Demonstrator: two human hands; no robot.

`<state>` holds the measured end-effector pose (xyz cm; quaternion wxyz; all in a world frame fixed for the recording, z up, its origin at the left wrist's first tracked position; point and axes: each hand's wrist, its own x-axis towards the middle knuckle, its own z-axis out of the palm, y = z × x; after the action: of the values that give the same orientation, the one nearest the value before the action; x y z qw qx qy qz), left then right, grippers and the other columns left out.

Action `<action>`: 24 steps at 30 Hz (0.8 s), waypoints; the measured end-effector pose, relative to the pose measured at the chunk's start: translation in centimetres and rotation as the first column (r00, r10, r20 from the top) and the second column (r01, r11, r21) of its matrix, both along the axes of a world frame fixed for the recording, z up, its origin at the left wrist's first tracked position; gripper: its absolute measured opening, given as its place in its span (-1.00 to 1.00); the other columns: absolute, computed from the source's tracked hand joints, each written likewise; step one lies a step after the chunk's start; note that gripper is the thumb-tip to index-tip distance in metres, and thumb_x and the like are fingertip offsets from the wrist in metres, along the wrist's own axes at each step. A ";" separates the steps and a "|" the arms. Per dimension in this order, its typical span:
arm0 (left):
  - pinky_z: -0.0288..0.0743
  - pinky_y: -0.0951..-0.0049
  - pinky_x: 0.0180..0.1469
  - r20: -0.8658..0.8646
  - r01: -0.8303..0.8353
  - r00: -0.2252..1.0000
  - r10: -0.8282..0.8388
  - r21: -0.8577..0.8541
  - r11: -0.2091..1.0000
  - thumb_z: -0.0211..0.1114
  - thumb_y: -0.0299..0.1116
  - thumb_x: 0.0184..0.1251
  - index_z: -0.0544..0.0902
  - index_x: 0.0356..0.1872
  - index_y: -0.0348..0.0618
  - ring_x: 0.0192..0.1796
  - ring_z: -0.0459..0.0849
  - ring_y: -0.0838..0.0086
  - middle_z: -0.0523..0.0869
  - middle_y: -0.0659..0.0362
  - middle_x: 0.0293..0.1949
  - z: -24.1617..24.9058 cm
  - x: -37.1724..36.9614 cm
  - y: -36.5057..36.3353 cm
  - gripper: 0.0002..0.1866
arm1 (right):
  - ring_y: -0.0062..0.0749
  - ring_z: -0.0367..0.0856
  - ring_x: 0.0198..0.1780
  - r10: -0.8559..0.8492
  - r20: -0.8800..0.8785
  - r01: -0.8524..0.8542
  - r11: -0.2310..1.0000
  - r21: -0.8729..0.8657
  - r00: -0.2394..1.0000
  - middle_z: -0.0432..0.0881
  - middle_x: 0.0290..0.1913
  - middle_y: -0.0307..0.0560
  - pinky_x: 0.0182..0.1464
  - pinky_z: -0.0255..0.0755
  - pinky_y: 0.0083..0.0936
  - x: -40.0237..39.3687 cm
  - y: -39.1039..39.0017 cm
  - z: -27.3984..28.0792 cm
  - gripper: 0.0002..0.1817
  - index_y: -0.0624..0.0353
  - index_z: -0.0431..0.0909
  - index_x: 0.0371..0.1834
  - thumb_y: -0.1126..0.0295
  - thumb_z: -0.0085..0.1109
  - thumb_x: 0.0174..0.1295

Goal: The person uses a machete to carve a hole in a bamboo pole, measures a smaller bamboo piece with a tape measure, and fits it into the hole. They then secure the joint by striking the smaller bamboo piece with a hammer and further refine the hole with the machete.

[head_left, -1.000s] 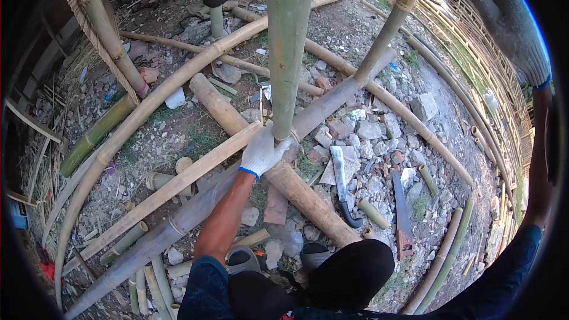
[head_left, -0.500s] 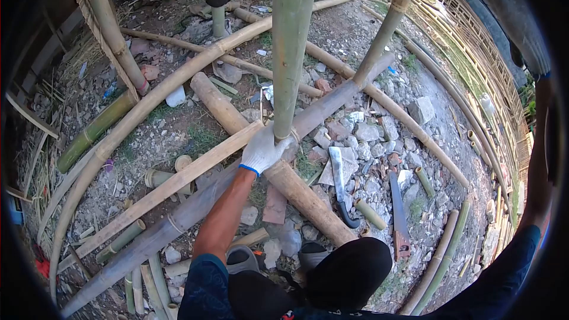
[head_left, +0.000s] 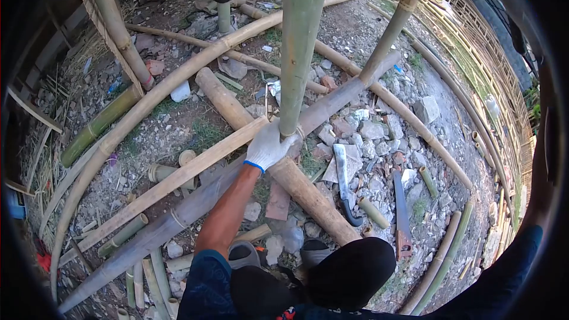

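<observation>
My left hand [head_left: 268, 145], in a white glove with a blue cuff, wraps round the foot of an upright green bamboo post [head_left: 296, 47]. That foot rests at the grey bamboo pole [head_left: 332, 104], near where it crosses a thick tan bamboo [head_left: 311, 198]. A flat bamboo strip [head_left: 178, 184] ends beside the same hand. My right arm is raised along the dark right edge of the view; its hand is lost in the dark rim, so its fingers cannot be made out.
A machete [head_left: 342, 178] and a handsaw [head_left: 402, 207] lie on the rubble right of the thick bamboo. Another upright post [head_left: 388, 35] stands farther along the grey pole. A long curved bamboo [head_left: 157, 92] crosses on the left. My knees are at the bottom.
The view has shifted slightly, so the scene sits a little farther right and lower. My left hand keeps its hold. My right hand's glove, visible at the right edge before, has faded into the dark rim.
</observation>
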<state>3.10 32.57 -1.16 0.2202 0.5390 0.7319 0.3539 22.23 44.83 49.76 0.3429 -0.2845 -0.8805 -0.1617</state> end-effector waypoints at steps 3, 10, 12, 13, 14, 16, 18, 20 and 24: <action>0.62 -0.13 0.09 0.017 0.004 1.000 -0.005 0.051 0.999 0.46 -0.01 0.42 0.66 0.08 -0.22 0.08 0.75 -0.22 0.80 -0.22 -0.06 -0.5 0.2 0.2 -0.51 | -0.40 0.47 -0.44 0.018 -0.072 -0.034 0.974 -0.226 0.997 0.49 -0.41 -0.22 -0.32 0.47 -0.39 1.0 2.3 3.2 -0.68 0.18 0.54 -0.02 0.10 0.11 0.68; 0.62 -0.15 0.08 -0.016 0.038 0.999 -0.037 0.060 0.997 0.47 -0.05 0.41 0.65 0.05 -0.24 0.05 0.75 -0.22 0.80 -0.21 -0.08 -0.4 0.5 0.2 -0.54 | -0.25 0.63 -0.20 0.131 0.618 -0.195 0.980 0.037 0.776 0.66 -0.18 0.01 0.00 0.62 -0.28 3.3 1.8 -6.2 -0.60 0.13 0.58 0.37 0.17 0.21 0.62; 0.62 -0.16 0.07 -0.026 0.009 1.000 -0.007 0.068 0.998 0.47 -0.04 0.40 0.64 0.02 -0.24 0.04 0.74 -0.24 0.79 -0.23 -0.10 -0.2 0.3 0.0 -0.54 | -0.39 0.52 -0.39 -0.003 0.488 -0.018 0.999 0.039 0.873 0.53 -0.35 -0.17 -0.23 0.53 -0.36 2.6 -0.7 -4.0 -0.70 0.15 0.55 0.10 0.13 0.17 0.64; 0.62 -0.16 0.07 -0.032 0.002 0.999 0.000 0.063 0.998 0.47 -0.04 0.40 0.64 0.02 -0.23 0.04 0.74 -0.24 0.79 -0.24 -0.10 -0.5 0.3 0.1 -0.55 | -0.38 0.52 -0.41 -0.025 0.272 0.063 0.989 -0.132 0.962 0.53 -0.37 -0.18 -0.24 0.53 -0.34 2.2 -1.6 -3.2 -0.71 0.16 0.56 0.06 0.14 0.19 0.62; 0.62 -0.16 0.06 -0.038 0.005 0.999 -0.003 0.058 0.998 0.47 -0.04 0.40 0.64 0.01 -0.23 0.04 0.74 -0.25 0.79 -0.24 -0.10 -0.6 0.5 0.1 -0.55 | -0.38 0.52 -0.43 -0.093 0.104 0.122 0.936 -0.329 0.990 0.52 -0.40 -0.19 -0.26 0.53 -0.32 1.8 -2.2 -2.8 -0.72 0.17 0.56 0.01 0.15 0.22 0.60; 0.63 -0.16 0.07 -0.036 -0.004 0.999 0.006 0.065 0.998 0.47 -0.04 0.40 0.62 0.02 -0.23 0.05 0.75 -0.25 0.79 -0.24 -0.09 -1.5 0.6 0.3 -0.54 | -0.32 0.55 -0.39 -0.245 0.088 0.255 0.827 -0.501 0.966 0.57 -0.35 -0.14 -0.18 0.57 -0.28 3.1 -0.9 -4.0 -0.72 0.17 0.57 0.09 0.18 0.24 0.59; 0.63 -0.15 0.07 -0.015 -0.016 1.000 0.017 0.058 0.998 0.47 -0.04 0.39 0.61 0.05 -0.22 0.06 0.75 -0.25 0.79 -0.24 -0.07 -1.9 0.4 0.1 -0.52 | -0.27 0.60 -0.32 -0.140 0.264 0.231 0.907 -0.353 0.954 0.64 -0.27 -0.04 -0.10 0.63 -0.27 5.3 1.2 -7.4 -0.66 0.18 0.58 0.24 0.19 0.23 0.61; 0.65 -0.13 0.08 0.026 -0.031 0.999 0.030 0.049 0.998 0.48 -0.05 0.38 0.59 0.11 -0.22 0.07 0.76 -0.25 0.79 -0.24 -0.06 -1.4 0.4 0.1 -0.50 | -0.35 0.60 -0.37 0.115 0.645 -0.055 0.992 -0.112 0.756 0.66 -0.28 -0.05 -0.20 0.63 -0.33 6.4 1.6 -10.2 -0.63 0.19 0.60 0.25 0.14 0.23 0.61; 0.65 -0.03 0.16 0.080 0.025 0.996 -0.026 0.012 1.000 0.50 -0.09 0.36 0.56 0.22 -0.21 0.14 0.77 -0.17 0.80 -0.21 0.03 0.2 0.6 0.1 -0.44 | -0.42 0.57 -0.42 0.150 0.419 -0.107 0.987 -0.124 0.896 0.62 -0.36 -0.14 -0.27 0.56 -0.35 7.2 1.3 -12.3 -0.70 0.15 0.60 0.11 0.13 0.19 0.64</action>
<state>3.69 32.63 -0.93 0.2508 0.5349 0.7138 0.3762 29.38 46.16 37.46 0.1377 -0.1999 -0.9578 -0.1537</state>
